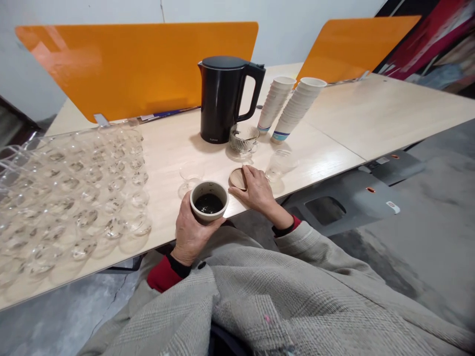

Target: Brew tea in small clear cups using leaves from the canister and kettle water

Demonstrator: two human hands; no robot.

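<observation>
My left hand [190,232] is wrapped round a beige ceramic cup [209,200] with dark contents, held at the table's near edge. My right hand [258,190] rests on the table with its fingers on a round wooden lid [236,178] just right of the cup. A small clear glass [190,176] stands behind the cup. A ribbed glass mug [243,139] sits in front of the black electric kettle [223,98]. A clear plastic cup [279,164] lies to the right of my right hand.
Two leaning stacks of paper cups [287,110] stand right of the kettle. Several rows of clear glasses [85,190] fill the table's left side. Orange dividers [129,64] rise along the back. A gap and grey floor [408,222] lie to the right.
</observation>
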